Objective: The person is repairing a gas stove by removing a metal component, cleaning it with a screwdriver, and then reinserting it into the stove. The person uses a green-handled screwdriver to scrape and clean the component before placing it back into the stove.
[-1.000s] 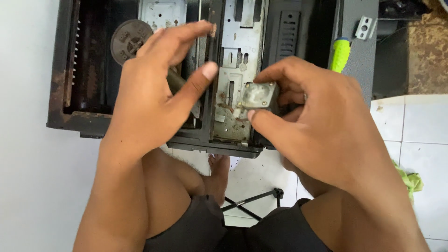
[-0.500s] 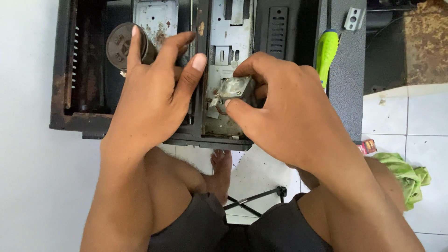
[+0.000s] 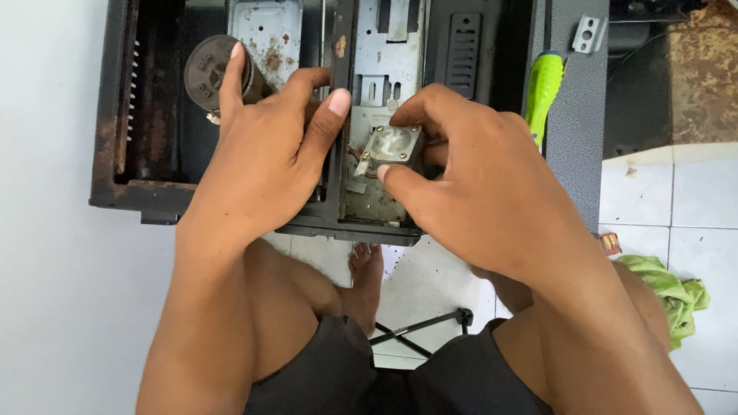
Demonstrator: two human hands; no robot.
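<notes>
R hand (image 3: 492, 192) pinching small metal part (image 3: 392, 144), L hand (image 3: 269, 154) on black chassis (image 3: 138, 184)

The floor (image 3: 696, 192) is laid with white tiles, speckled with dirt and crossed by thin grey grout lines on the right. On the left it shows as a plain pale surface (image 3: 46, 230) with no joints to be seen, evenly lit by soft daylight and free of hard shadows. At the top right lies a brown, rust-coloured patch (image 3: 703, 73), perhaps a worn mat, though the view cuts it off. A crumpled green cloth (image 3: 669, 292) lies on the tiles at the right edge. Low in the middle, a thin black metal frame (image 3: 423, 330) crosses the floor.
</notes>
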